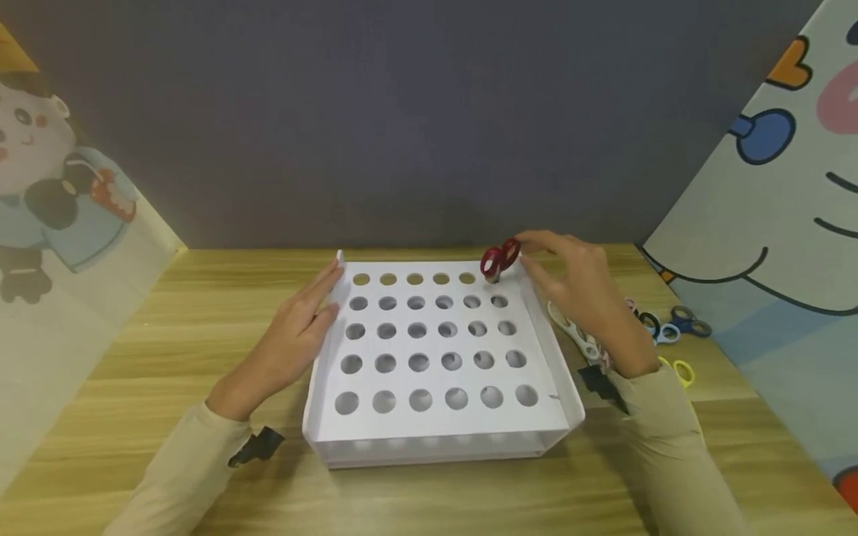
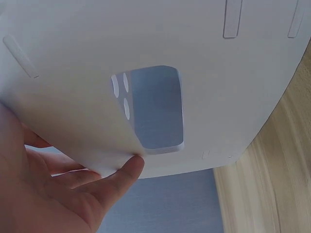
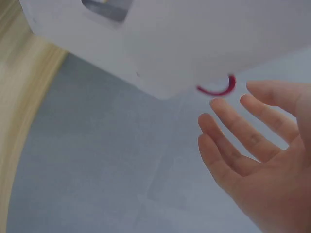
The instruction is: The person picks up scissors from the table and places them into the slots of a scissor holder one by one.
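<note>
A white rack (image 1: 402, 381) with rows of round holes stands on the wooden table. My left hand (image 1: 298, 339) holds its left wall near the far corner, with the thumb (image 2: 127, 174) against the wall's outer face beside a cutout. Red-handled scissors (image 1: 492, 262) stand in the far right hole, handles up and leaning right; their blades are hidden below. Beside those handles is my right hand (image 1: 579, 279), its fingers spread and apart from the red loop (image 3: 226, 91) in the right wrist view. Nothing is held in it.
Right of the rack lie several more scissors: a white pair (image 1: 570, 327), a dark blue pair (image 1: 690, 321) and yellow handles (image 1: 684, 372), partly behind my right arm. A grey panel (image 1: 415, 134) rises at the back, with patterned walls on both sides.
</note>
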Demonstrator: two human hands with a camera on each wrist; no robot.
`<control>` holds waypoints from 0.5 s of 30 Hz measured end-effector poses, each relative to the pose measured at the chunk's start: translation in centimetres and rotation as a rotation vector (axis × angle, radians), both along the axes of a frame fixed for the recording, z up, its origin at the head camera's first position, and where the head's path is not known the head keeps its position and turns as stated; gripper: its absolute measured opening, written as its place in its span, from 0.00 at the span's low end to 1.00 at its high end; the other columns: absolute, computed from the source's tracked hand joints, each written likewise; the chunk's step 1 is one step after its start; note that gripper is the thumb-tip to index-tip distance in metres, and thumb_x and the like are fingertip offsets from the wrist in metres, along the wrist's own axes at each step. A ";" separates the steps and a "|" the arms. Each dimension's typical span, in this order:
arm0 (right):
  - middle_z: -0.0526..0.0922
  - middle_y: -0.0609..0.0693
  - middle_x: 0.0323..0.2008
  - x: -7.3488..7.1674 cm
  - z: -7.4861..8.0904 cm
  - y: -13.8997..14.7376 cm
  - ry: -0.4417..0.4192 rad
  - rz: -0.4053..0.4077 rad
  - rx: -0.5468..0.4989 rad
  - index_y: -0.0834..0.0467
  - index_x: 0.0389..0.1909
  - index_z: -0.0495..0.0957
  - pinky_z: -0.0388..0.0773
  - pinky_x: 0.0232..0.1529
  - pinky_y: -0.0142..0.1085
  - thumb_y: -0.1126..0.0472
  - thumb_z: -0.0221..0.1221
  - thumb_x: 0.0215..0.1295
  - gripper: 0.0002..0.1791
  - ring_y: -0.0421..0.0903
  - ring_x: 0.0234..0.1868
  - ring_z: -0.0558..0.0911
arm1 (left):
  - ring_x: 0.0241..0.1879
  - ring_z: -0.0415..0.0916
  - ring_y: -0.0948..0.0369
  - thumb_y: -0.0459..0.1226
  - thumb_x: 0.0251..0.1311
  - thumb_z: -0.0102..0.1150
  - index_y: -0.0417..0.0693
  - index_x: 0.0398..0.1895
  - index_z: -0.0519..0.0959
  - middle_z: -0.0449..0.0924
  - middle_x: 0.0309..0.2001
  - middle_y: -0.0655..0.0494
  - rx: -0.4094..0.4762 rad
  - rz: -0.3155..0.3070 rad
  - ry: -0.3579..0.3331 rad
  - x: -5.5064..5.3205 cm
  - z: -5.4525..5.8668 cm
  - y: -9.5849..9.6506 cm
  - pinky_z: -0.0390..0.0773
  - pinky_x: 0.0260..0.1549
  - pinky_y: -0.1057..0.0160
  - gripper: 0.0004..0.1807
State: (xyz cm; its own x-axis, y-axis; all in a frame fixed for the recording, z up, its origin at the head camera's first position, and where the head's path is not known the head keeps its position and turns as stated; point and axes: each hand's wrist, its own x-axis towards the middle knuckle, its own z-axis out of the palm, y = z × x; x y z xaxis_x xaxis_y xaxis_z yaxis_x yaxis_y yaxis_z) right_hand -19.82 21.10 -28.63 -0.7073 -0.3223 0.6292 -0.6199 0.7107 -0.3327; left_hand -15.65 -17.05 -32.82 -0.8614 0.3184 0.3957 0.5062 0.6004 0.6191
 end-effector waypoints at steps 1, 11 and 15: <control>0.87 0.58 0.40 0.1 0.1 0.2 0.016 -0.002 -0.007 0.62 0.52 0.82 0.79 0.47 0.54 0.67 0.64 0.65 0.15 0.59 0.44 0.84 | 0.76 0.48 0.48 0.34 0.74 0.43 0.36 0.75 0.59 0.50 0.78 0.48 0.000 -0.002 0.002 0.0 0.0 0.0 0.50 0.74 0.45 0.28; 0.87 0.60 0.42 1.1 0.3 2.0 -0.011 -0.066 0.017 0.64 0.52 0.82 0.77 0.50 0.56 0.66 0.62 0.67 0.14 0.60 0.47 0.83 | 0.76 0.49 0.47 0.35 0.75 0.43 0.36 0.75 0.59 0.50 0.78 0.47 0.002 0.001 0.006 -0.1 -0.2 -0.3 0.50 0.74 0.44 0.28; 0.86 0.60 0.45 1.5 0.0 2.5 -0.057 -0.084 0.038 0.65 0.52 0.81 0.77 0.52 0.56 0.65 0.61 0.68 0.14 0.60 0.50 0.82 | 0.76 0.49 0.47 0.35 0.75 0.43 0.36 0.75 0.60 0.51 0.78 0.48 0.003 0.003 0.008 -0.2 -0.3 -0.2 0.51 0.74 0.44 0.27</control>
